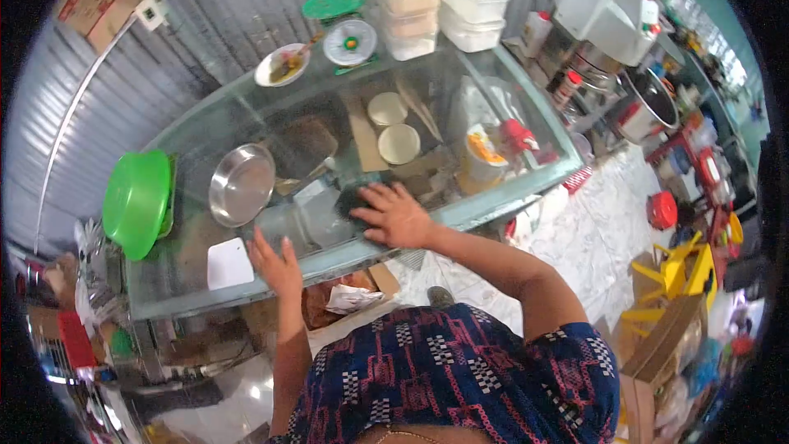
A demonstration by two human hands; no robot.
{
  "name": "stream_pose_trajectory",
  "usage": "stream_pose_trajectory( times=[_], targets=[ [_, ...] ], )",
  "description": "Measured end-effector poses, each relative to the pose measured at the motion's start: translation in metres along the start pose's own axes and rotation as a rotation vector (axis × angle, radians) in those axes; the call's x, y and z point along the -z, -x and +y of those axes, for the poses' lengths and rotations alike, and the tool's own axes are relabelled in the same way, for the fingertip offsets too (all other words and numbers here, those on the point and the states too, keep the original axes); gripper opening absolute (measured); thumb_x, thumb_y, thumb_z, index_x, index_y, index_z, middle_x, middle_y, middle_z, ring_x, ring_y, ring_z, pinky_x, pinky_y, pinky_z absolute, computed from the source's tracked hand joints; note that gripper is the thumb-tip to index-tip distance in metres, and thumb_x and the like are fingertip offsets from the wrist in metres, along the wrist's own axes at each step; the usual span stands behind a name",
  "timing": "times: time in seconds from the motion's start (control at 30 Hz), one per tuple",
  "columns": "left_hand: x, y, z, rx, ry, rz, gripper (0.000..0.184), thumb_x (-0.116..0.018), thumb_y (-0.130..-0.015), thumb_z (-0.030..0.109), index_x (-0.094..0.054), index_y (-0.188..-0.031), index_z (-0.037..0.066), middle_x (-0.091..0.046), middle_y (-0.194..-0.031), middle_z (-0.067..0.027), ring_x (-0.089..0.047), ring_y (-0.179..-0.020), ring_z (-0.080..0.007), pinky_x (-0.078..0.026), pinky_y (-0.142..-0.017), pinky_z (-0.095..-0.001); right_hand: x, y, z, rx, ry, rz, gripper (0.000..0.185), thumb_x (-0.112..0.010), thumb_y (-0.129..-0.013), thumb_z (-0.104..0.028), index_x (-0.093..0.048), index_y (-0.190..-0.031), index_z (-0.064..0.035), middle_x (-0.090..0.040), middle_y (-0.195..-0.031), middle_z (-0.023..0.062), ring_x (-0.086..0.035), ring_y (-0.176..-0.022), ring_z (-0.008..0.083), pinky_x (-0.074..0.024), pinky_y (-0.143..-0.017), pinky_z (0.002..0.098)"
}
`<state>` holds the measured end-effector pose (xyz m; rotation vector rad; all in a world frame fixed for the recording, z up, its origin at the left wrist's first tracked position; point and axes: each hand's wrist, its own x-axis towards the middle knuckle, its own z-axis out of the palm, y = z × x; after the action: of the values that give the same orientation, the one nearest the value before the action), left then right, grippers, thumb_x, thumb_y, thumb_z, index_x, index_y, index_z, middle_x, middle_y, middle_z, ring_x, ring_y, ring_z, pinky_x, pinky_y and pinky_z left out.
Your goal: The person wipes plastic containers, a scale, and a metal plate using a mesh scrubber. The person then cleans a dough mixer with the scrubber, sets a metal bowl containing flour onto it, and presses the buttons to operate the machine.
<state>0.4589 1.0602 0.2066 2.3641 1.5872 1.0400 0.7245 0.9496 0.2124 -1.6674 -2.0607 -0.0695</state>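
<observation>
Corrugated metal wall behind, glass-topped counter directly in front of person. Green plastic basin at its left end, steel bowl nearby. Right hand: palm down at glass, fingers spread; dark patch underneath unclear. Left hand: fingers apart, near front edge; contact unclear.

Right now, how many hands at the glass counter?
2: the left hand beside the white board, the right hand farther right along the glass counter. No others show.
</observation>
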Motion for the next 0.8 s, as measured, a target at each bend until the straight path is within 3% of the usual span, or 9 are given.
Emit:
stream_pose_trajectory(
  times=[0.13,0.27,0.33,0.47,0.57,0.67,0.8],
  targets=[
    [-0.003,0.001,-0.004,-0.029,-0.059,0.000,0.060,-0.054,-0.089,0.032,-0.033,-0.136,0.003,-0.038,-0.135,-0.0234,-0.030,-0.127,-0.0432,-0.023,-0.105,-0.0506,0.051,0.068,0.079,-0.353,0.108,0.118,0.046,-0.064,-0.077,-0.035,-0.057,-0.119,-0.0181,-0.046,-0.129,0.0150,-0.040,-0.123,0.0359,-0.0326,-0.096,0.0540],
    [-0.004,0.001,-0.008,-0.046,-0.094,-0.041,0.057,-0.054,-0.089,0.034,-0.036,-0.134,0.004,-0.041,-0.132,-0.0227,-0.031,-0.127,-0.0425,-0.023,-0.105,-0.0509,0.082,0.153,0.173,-0.776,0.445,0.326,0.043,-0.058,-0.081,-0.040,-0.058,-0.118,-0.0189,-0.044,-0.133,0.0140,-0.039,-0.123,0.0338,-0.0284,-0.098,0.0568],
    [-0.003,0.001,-0.009,-0.051,-0.103,-0.051,0.056,-0.054,-0.088,0.034,-0.038,-0.133,0.004,-0.042,-0.131,-0.0224,-0.031,-0.126,-0.0420,-0.023,-0.105,-0.0509,0.098,0.177,0.191,-1.062,0.432,0.426,0.042,-0.055,-0.083,-0.042,-0.058,-0.119,-0.0206,-0.044,-0.134,0.0138,-0.039,-0.124,0.0334,-0.0273,-0.099,0.0561],
    [0.000,0.001,-0.007,-0.089,-0.038,-0.072,0.055,-0.054,-0.088,0.033,-0.039,-0.132,0.004,-0.044,-0.128,-0.0220,-0.032,-0.126,-0.0410,-0.023,-0.105,-0.0512,0.082,0.195,0.204,-1.105,0.563,0.608,0.039,-0.055,-0.084,-0.039,-0.058,-0.119,-0.0211,-0.045,-0.134,0.0133,-0.039,-0.124,0.0327,-0.0274,-0.099,0.0561],
    [0.002,0.001,-0.007,-0.099,-0.017,-0.095,0.055,-0.054,-0.088,0.033,-0.039,-0.131,0.003,-0.044,-0.128,-0.0217,-0.031,-0.127,-0.0407,-0.021,-0.106,-0.0511,0.052,0.166,0.163,-1.108,0.514,0.739,0.036,-0.060,-0.077,-0.027,-0.062,-0.112,-0.0183,-0.049,-0.128,0.0123,-0.040,-0.123,0.0328,-0.0274,-0.099,0.0556],
    [0.004,0.002,-0.006,-0.118,-0.010,-0.106,0.054,-0.053,-0.088,0.033,-0.040,-0.131,0.003,-0.044,-0.128,-0.0210,-0.030,-0.128,-0.0402,-0.020,-0.107,-0.0513,0.021,0.120,0.080,-0.893,0.421,0.668,0.034,-0.062,-0.073,-0.021,-0.062,-0.107,-0.0152,-0.050,-0.125,0.0114,-0.043,-0.120,0.0331,-0.0292,-0.096,0.0597],
    [0.002,0.003,-0.012,-0.166,0.006,-0.096,0.053,-0.053,-0.088,0.032,-0.040,-0.131,0.004,-0.044,-0.129,-0.0196,-0.031,-0.128,-0.0394,-0.018,-0.108,-0.0522,-0.020,0.062,-0.029,-0.572,0.243,0.551,0.039,-0.066,-0.067,-0.019,-0.060,-0.105,-0.0142,-0.050,-0.125,0.0143,-0.046,-0.118,0.0343,-0.0324,-0.092,0.0560]
  ],
)
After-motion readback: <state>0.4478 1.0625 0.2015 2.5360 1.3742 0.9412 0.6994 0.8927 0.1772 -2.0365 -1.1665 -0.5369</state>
